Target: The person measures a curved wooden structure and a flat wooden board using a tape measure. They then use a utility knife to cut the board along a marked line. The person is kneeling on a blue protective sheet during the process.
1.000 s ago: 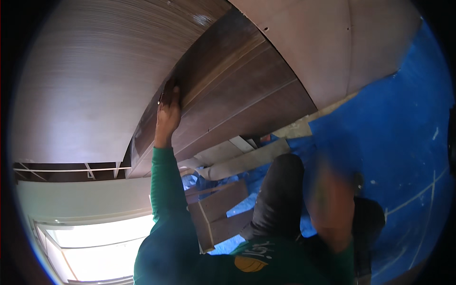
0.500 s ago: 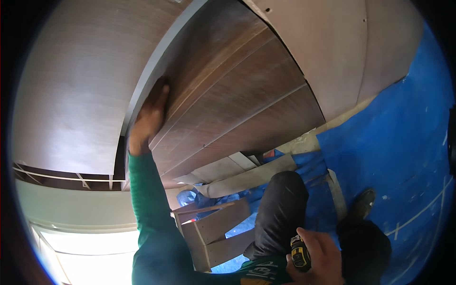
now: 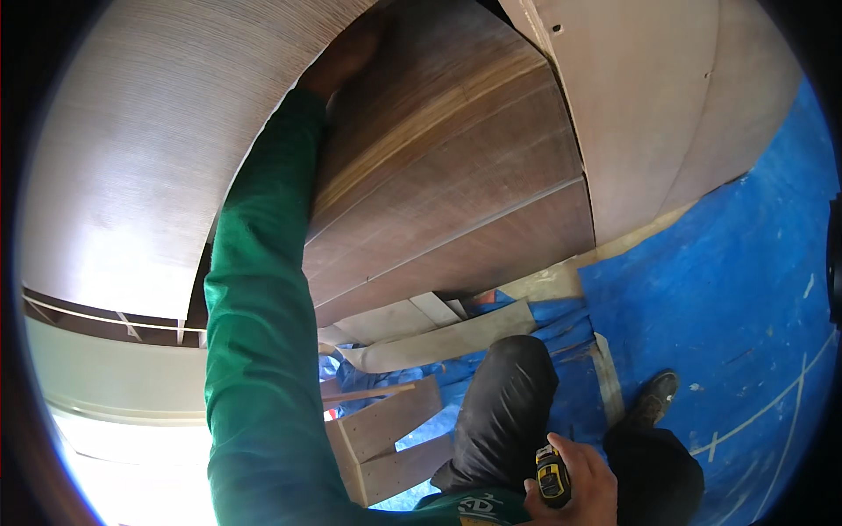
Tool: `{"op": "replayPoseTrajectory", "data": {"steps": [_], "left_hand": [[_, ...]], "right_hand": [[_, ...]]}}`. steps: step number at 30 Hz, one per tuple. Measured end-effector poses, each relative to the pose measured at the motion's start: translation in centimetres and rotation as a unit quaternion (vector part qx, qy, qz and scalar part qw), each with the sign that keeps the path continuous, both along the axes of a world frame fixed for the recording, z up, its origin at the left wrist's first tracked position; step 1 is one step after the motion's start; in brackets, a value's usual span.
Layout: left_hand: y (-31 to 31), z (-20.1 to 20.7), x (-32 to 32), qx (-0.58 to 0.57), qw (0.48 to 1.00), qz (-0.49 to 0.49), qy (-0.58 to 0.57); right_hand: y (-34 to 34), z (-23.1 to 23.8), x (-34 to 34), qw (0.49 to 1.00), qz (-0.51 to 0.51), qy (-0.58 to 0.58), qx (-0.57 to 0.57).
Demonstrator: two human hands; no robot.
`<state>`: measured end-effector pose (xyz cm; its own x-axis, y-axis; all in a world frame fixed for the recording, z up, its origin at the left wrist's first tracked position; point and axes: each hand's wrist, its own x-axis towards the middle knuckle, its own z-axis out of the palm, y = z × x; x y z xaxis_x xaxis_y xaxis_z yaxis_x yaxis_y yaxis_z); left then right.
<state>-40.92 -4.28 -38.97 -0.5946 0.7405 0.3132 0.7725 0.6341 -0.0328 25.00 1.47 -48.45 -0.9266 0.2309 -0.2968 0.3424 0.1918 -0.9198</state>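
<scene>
We log our left hand (image 3: pixel 344 63) nearer the brown boards (image 3: pixel 456 184), finger spread too dark to tell; these slant up rightward, lying up-left of the tape measure (image 3: pixel 553 478) our right hand (image 3: pixel 589 484) wraps its fingers around.

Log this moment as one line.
left hand: in shadow by brown panel, contact unclear; right hand: holding yellow-black tool; underfoot: blue sheet

This looks like a room being built or fixed up: a blue plastic sheet (image 3: pixel 737 289) lies spread underfoot, big flat brown wood panels (image 3: pixel 474 162) stand beside it, and thin pale strips (image 3: pixel 105 319) cross a dark open gap (image 3: pixel 83 321).
</scene>
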Motion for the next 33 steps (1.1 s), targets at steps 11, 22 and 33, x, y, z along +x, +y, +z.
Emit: {"op": "replayPoseTrajectory", "data": {"steps": [11, 22, 33], "left_hand": [[-1.6, 0.6, 4.0, -0.008, 0.997, 0.060, -0.042], [-2.4, 0.8, 5.9, 0.030, 0.996, 0.054, -0.059], [-3.2, 0.0, 10.1, 0.079, 0.994, 0.038, -0.066]], "right_hand": [[0.0, 1.4, -0.4, 0.989, -0.055, 0.120, 0.069], [0.2, -2.2, 0.0, 0.970, -0.092, 0.068, 0.214], [-0.8, -4.2, -1.0, 0.956, -0.038, -0.025, 0.290]]}}
